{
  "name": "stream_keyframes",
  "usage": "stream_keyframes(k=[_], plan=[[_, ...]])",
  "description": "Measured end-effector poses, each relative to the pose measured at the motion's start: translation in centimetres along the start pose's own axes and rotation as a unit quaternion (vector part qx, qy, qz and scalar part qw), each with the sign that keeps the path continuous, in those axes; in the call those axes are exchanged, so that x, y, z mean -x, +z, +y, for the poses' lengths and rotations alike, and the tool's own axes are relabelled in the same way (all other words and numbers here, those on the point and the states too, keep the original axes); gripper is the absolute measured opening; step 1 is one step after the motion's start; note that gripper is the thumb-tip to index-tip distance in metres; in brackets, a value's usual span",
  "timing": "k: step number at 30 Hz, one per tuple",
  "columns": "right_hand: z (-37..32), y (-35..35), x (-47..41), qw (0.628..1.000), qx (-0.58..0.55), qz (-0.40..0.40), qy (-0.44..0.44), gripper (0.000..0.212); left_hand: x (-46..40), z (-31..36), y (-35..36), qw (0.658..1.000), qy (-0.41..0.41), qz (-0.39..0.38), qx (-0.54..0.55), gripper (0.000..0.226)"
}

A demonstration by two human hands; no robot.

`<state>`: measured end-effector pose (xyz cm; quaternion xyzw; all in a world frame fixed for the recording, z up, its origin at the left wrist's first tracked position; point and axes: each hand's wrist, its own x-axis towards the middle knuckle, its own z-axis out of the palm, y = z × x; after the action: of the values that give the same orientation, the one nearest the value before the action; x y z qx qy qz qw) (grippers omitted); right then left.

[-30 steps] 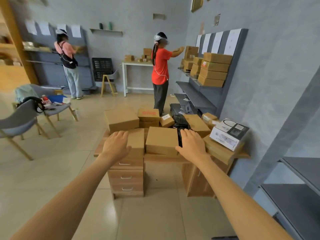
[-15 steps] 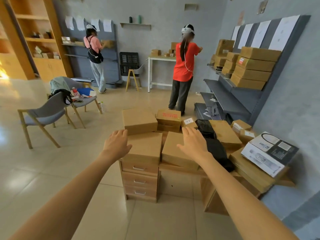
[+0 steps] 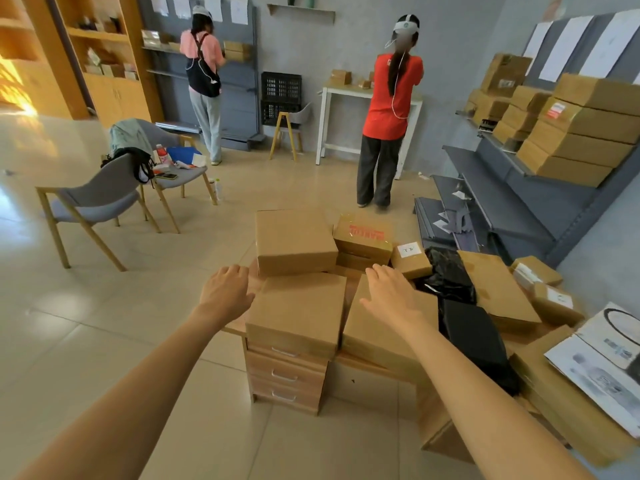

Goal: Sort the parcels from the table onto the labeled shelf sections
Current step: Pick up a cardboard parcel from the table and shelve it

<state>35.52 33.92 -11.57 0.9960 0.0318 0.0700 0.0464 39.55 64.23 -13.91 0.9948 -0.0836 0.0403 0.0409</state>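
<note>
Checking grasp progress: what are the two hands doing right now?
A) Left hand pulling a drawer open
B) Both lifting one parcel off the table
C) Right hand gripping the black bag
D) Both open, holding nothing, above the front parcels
D: the left hand and right hand are spread open over the front cardboard parcels, gripping nothing.

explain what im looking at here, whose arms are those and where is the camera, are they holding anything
The camera sits on a person's head, looking forward and down, so the two bare arms are that person's own. No robot is involved. The left hand and right hand are both open and hold nothing; they reach toward the plain cardboard boxes at the near edge of a wooden desk. The desk is piled with more brown parcels, a black bag and a printed white box. On the right, grey wall shelves already carry stacked boxes. Two other people work in the background.
</note>
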Motion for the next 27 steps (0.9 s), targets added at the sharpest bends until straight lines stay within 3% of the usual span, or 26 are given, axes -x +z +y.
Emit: stream_keyframes(k=[9,27], plan=[[-0.7,6.1,-12.4,0.998,-0.032,-0.048,0.001,0.061,-10.0,-4.1,4.5,0.999,-0.027,-0.044,0.013,0.047],[1.8,14.5,-23.8,0.982,-0.099,-0.152,0.044,0.065,-19.8,-4.8,11.9,0.982,-0.101,-0.150,0.063,0.056]])
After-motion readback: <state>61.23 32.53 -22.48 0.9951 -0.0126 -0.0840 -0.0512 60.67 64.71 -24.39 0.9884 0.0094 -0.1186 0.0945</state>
